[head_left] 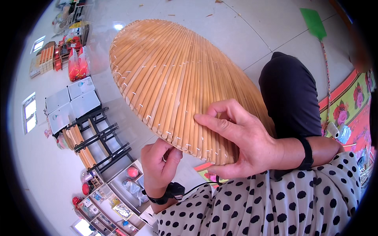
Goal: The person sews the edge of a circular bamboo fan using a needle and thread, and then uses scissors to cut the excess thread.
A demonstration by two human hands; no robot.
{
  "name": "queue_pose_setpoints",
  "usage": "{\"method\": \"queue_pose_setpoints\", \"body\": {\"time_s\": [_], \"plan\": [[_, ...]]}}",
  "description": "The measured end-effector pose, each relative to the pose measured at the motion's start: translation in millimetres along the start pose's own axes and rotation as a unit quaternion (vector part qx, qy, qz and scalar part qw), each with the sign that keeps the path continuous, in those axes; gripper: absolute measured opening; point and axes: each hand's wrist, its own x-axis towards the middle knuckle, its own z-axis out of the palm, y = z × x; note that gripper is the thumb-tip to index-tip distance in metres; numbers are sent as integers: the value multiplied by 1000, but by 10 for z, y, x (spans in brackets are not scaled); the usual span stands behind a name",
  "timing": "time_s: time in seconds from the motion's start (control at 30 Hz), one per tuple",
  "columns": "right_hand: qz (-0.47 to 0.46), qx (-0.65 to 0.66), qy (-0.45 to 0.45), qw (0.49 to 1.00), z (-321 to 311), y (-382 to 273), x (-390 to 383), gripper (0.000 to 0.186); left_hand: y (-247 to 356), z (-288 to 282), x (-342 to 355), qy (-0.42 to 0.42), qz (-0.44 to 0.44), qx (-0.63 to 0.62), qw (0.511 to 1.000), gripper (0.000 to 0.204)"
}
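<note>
A round mat of tan plant stalks [165, 74], laid side by side and sewn with short white stitches, is held tilted before me. My right hand [246, 135] grips its near right part, with one fingertip pressed on the stalks and another digit at the lower rim. At the near left rim, my left hand [160, 163] is closed, thumb and forefinger pressed together just below the edge. What they pinch, if anything, I cannot make out. The mat hides part of my right hand's grip.
My dark-trousered knee [291, 94] rises beside the mat's right edge. A green fly swatter [314, 23] lies on the tiled floor [252, 35] near a flowered cloth [346, 104]. Left stand a black metal frame [100, 137] and shelves with goods [114, 204].
</note>
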Motion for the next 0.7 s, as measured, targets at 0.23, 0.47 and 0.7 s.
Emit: {"method": "queue_pose_setpoints", "body": {"time_s": [0.23,0.47,0.7], "plan": [[4,0,-2,1000,-10,2,-3,77,-2,-18,0,9,17,15,1000,3],[-4,8,10,1000,7,19,-12,75,21,60,-25,52,26,61,996,4],[-3,14,15,1000,4,1,-2,74,-33,171,-75,113,34,40,992,4]]}}
